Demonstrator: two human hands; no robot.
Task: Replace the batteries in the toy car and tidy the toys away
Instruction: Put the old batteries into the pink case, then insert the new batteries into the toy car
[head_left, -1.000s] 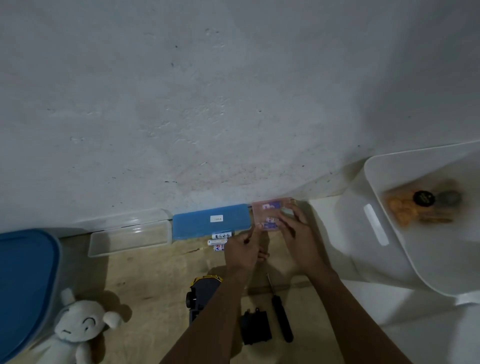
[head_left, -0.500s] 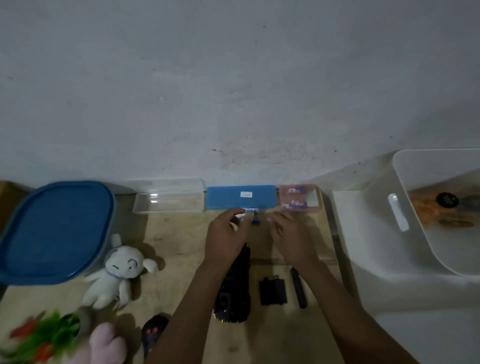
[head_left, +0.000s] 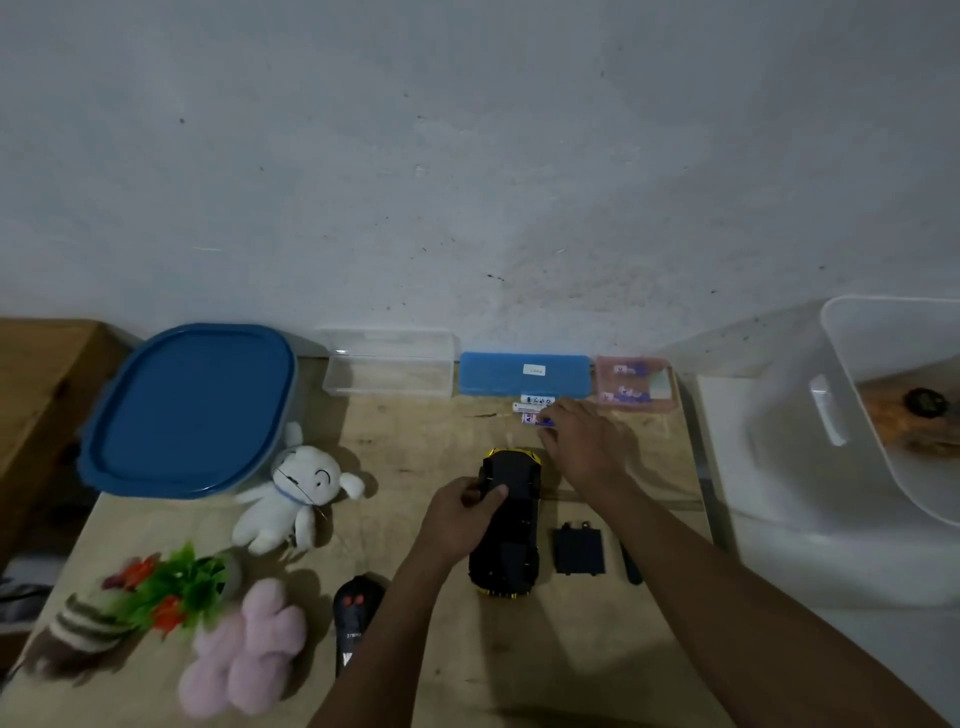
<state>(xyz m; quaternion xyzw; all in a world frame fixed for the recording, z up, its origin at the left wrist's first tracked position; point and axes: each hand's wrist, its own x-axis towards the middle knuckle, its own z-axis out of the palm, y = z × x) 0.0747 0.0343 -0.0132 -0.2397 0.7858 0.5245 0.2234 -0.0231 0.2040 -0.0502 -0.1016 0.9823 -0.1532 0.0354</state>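
Note:
The black and yellow toy car (head_left: 511, 525) lies upside down in the middle of the wooden table (head_left: 405, 457). My left hand (head_left: 462, 512) grips its left side near the front. My right hand (head_left: 584, 441) reaches over the loose white batteries (head_left: 530, 410) by the blue box lid (head_left: 522, 374) and pinches one of them. The black battery cover (head_left: 579, 550) lies right of the car, with a dark screwdriver (head_left: 631, 564) beside it. A pink battery case (head_left: 631, 384) sits at the back right.
A blue-lidded tub (head_left: 192, 410) and a clear tray (head_left: 389, 364) stand at the back. A white plush (head_left: 291, 491), a pink plush (head_left: 244, 649), a striped plush (head_left: 85, 623), plastic plants (head_left: 176, 584) and a black remote (head_left: 353, 623) lie left. A white bin (head_left: 852, 415) is on the right.
The view has tilted down and back. My left hand has dropped from the batteries onto the car. My right hand has moved from the pink case to the loose batteries.

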